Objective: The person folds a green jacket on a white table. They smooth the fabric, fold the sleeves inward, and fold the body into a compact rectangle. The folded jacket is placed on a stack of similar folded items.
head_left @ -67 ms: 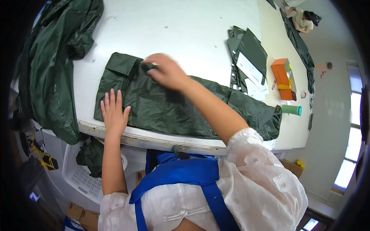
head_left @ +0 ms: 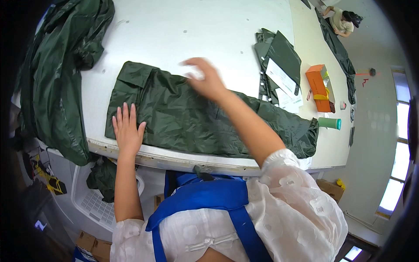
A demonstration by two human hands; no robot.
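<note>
A dark green piece of thin, shiny fabric, folded into a long strip (head_left: 187, 120), lies along the near edge of the white table. My left hand (head_left: 128, 129) rests flat on its left end, fingers stretched out, below a folded flap (head_left: 136, 74). Over the far edge of the fabric hovers my right hand (head_left: 207, 81), fingers apart and somewhat blurred, with nothing seen in it. Wrinkles run across the fabric under my right forearm.
More dark green fabric (head_left: 56, 91) hangs over the table's left edge. To the right are flat green folded pieces (head_left: 283, 56) with papers, an orange box (head_left: 319, 89) and a green cylinder (head_left: 329, 123). A white basket (head_left: 94, 203) stands below; another person (head_left: 340, 22) works far right.
My right hand has let go of the fabric's far edge and moved right, its fingers now spread. That edge lies flatter. My left hand stays in place.
</note>
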